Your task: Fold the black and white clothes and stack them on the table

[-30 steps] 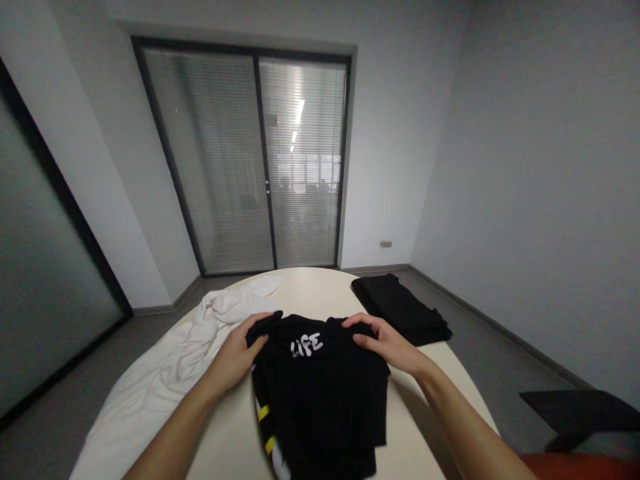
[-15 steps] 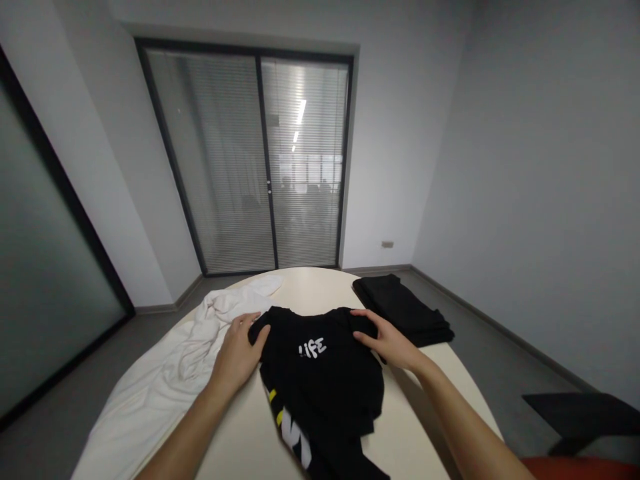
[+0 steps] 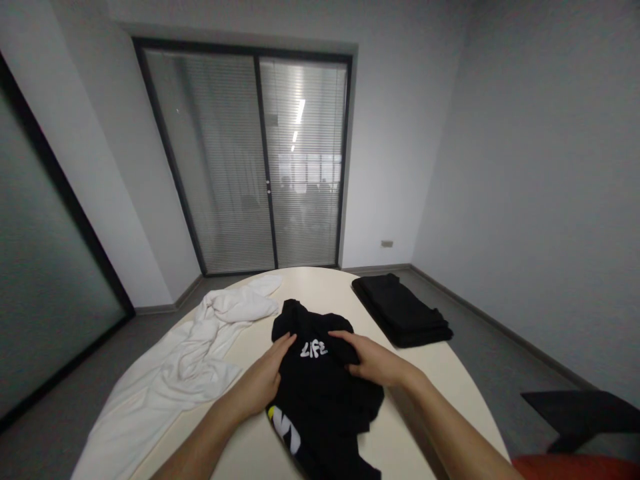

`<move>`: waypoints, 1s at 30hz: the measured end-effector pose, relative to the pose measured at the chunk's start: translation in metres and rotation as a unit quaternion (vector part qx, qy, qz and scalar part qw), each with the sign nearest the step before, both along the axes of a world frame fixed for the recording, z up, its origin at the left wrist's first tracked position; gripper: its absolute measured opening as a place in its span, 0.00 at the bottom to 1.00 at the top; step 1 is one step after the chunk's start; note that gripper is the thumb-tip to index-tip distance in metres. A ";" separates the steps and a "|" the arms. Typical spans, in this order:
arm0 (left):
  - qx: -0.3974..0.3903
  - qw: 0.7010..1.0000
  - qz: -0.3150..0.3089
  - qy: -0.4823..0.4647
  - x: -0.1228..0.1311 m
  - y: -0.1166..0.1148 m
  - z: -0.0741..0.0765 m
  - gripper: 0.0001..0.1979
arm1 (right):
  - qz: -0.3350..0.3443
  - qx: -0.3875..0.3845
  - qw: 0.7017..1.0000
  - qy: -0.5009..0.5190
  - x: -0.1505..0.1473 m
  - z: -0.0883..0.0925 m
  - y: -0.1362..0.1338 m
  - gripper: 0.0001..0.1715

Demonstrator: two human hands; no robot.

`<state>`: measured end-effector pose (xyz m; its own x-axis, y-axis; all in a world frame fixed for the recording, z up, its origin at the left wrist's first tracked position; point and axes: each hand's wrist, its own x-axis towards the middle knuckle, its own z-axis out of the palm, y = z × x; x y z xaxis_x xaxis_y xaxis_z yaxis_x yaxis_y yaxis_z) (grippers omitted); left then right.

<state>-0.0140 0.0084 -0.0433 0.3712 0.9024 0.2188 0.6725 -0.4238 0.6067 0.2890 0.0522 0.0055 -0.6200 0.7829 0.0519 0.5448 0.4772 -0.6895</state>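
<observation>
A black T-shirt (image 3: pixel 323 400) with white "LIFE" lettering and a yellow and white print lies bunched on the round cream table (image 3: pixel 450 373). My left hand (image 3: pixel 265 377) rests on its left side, fingers together and pressed flat into the cloth. My right hand (image 3: pixel 367 360) lies on its upper right part, fingers curled over a fold. The two hands sit close together, either side of the lettering.
A crumpled white garment (image 3: pixel 185 363) spreads over the table's left side. A folded stack of black clothes (image 3: pixel 400 310) lies at the far right of the table. A dark chair part (image 3: pixel 580 413) and something orange (image 3: pixel 575 467) show at the lower right. Glass doors with blinds stand behind.
Both hands have moved inward from the shirt's outer edges toward its middle, gathering the shirt narrower and more bunched. Its top edge now reaches farther up the table.
</observation>
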 end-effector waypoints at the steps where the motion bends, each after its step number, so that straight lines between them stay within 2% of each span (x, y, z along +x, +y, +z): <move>1: 0.001 1.000 0.000 -0.011 -0.001 0.002 0.002 0.43 | 0.007 -0.001 1.000 0.001 0.001 0.001 0.000 0.47; 3: 0.010 0.999 0.023 -0.029 -0.006 0.006 0.009 0.41 | 0.010 0.005 1.000 0.017 0.004 0.004 0.001 0.46; 6: 0.066 0.992 0.097 -0.054 -0.017 0.015 0.018 0.36 | -0.013 0.053 0.997 0.055 0.010 0.006 0.007 0.44; 11: 0.212 0.949 0.223 -0.073 -0.038 0.029 0.016 0.24 | -0.146 0.177 0.969 0.093 0.012 0.004 0.016 0.38; 13: 0.239 0.931 0.273 -0.051 -0.037 0.029 0.015 0.20 | -0.176 0.177 0.965 0.075 0.012 -0.001 0.017 0.42; 15: 0.240 0.923 0.300 -0.025 -0.028 0.022 0.020 0.20 | -0.167 0.151 0.974 0.030 0.014 -0.008 0.018 0.48; 17: 0.208 0.942 0.263 -0.008 -0.015 0.010 0.032 0.19 | -0.155 0.117 0.981 -0.021 0.019 -0.013 0.019 0.50; 18: 0.171 0.963 0.210 0.002 -0.008 0.003 0.039 0.17 | -0.154 0.101 0.982 -0.039 0.022 -0.014 0.019 0.50; 20: 0.075 0.996 0.042 0.018 0.005 -0.012 0.054 0.15 | -0.148 0.067 0.986 -0.046 0.029 -0.012 0.018 0.53; 21: 0.038 0.998 -0.035 0.023 0.010 -0.019 0.059 0.17 | -0.131 0.052 0.989 -0.039 0.033 -0.010 0.017 0.56; 23: -0.027 0.991 -0.130 0.031 0.016 -0.029 0.065 0.23 | -0.077 0.023 0.996 -0.031 0.038 -0.006 0.015 0.64; 25: -0.072 0.984 -0.160 0.038 0.020 -0.034 0.065 0.25 | -0.029 0.006 0.998 -0.054 0.040 -0.003 0.013 0.65; 26: -0.087 0.983 -0.160 0.038 0.021 -0.034 0.063 0.21 | -0.019 0.009 0.997 -0.072 0.039 -0.003 0.012 0.57; 28: -0.101 0.984 -0.146 0.023 0.020 -0.033 0.061 0.11 | -0.022 0.033 0.995 -0.093 0.035 -0.002 0.012 0.31; 29: -0.100 0.986 -0.134 0.009 0.019 -0.031 0.060 0.09 | -0.031 0.050 0.995 -0.087 0.033 -0.002 0.014 0.19; 30: -0.094 0.988 -0.120 -0.007 0.017 -0.028 0.060 0.09 | -0.043 0.067 0.994 -0.070 0.032 -0.001 0.016 0.11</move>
<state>0.0032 -0.0193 0.0163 0.5780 0.8136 0.0630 0.5571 -0.4499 0.6980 0.3209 0.0677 0.0042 -0.5588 0.8257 0.0770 0.6739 0.5062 -0.5381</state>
